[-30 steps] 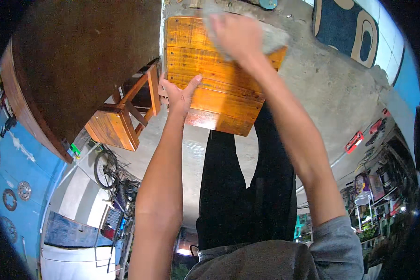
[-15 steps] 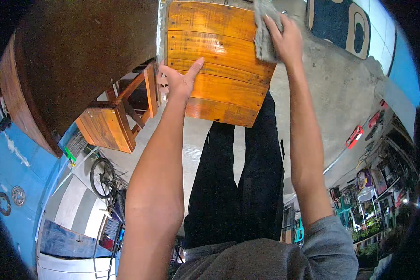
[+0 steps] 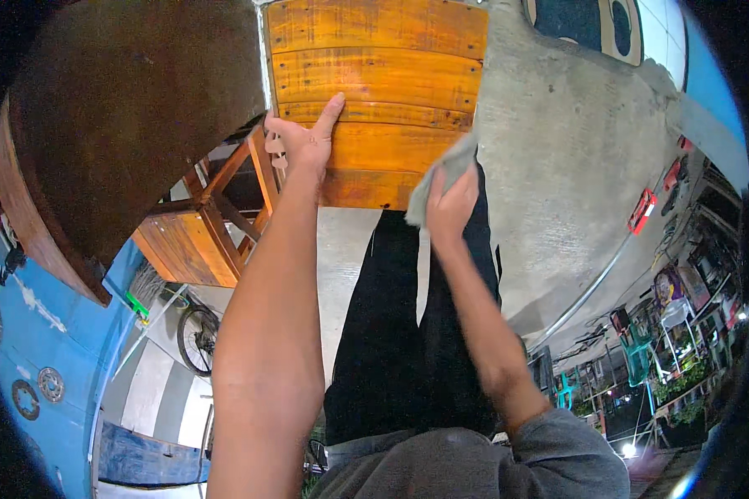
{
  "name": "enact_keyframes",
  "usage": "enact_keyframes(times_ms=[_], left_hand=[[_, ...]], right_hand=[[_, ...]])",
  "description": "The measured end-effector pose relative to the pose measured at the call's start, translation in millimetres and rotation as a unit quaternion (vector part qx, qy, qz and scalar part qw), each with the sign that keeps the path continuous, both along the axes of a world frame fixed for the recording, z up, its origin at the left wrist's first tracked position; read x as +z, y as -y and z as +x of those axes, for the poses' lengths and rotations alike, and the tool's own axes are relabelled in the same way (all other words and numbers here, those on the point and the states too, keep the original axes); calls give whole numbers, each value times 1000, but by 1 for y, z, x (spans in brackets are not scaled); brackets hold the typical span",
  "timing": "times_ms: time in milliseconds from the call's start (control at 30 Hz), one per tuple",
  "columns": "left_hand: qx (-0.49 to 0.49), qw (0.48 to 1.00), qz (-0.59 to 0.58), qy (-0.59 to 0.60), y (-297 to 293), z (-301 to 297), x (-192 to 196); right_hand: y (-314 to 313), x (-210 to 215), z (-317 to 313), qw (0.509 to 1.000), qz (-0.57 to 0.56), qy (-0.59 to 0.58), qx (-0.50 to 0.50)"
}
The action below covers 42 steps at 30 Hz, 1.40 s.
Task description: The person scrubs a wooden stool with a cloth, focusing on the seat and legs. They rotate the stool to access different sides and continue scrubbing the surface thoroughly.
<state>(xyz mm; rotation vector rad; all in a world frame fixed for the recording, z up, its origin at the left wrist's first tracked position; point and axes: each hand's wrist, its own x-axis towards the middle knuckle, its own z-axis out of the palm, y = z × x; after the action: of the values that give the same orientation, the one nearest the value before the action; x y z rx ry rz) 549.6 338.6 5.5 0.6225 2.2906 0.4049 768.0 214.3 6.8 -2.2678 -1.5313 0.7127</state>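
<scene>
An orange-brown slatted wooden top [image 3: 383, 83], glossy and dotted with dark nail heads, is in front of my legs at the upper middle. My left hand [image 3: 306, 146] grips its left edge, thumb lying on the slats and fingers curled down over the side. At the near right corner, my right hand [image 3: 453, 202] is closed on a grey cloth [image 3: 425, 190], which rests against the edge there. Whatever carries the wooden top from below is hidden.
Left of it stands a large dark brown tabletop [image 3: 141, 91], with a similar wooden stool [image 3: 187, 245] partly beneath. A bicycle [image 3: 196, 339] is farther left. On the right lie a red tool [image 3: 642, 211] and cluttered shelves. A dark patterned mat [image 3: 587, 29] is at the top right.
My right hand has swept the cloth from the far right edge down to the near right corner. My left hand keeps its grip. The whole view has shifted slightly.
</scene>
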Motion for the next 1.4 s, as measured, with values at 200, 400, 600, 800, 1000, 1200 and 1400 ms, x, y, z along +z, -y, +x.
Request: enact_keyframes(times_ms=[200,400,600,800,1000,1200,1400], left_hand=[[-7,1000,-23,7,-12,12,29],[-13,996,-73,-55,-11,8,24],[12,996,76,55,3,2,1],[9,1000,14,17,-2,7,-2],[30,984,129,120,3,1,1],[-16,997,-53,-51,-8,16,34],[16,998,-6,54,-16,21,48]], right_hand=[[-186,6,-10,984,170,31,-35],[-86,20,-27,929,116,150,316],[-18,15,25,907,103,44,406],[-181,-1,-1,950,213,183,134],[-130,17,-65,949,151,153,232],[6,34,-4,935,100,-21,339],[-147,3,12,949,251,83,172]])
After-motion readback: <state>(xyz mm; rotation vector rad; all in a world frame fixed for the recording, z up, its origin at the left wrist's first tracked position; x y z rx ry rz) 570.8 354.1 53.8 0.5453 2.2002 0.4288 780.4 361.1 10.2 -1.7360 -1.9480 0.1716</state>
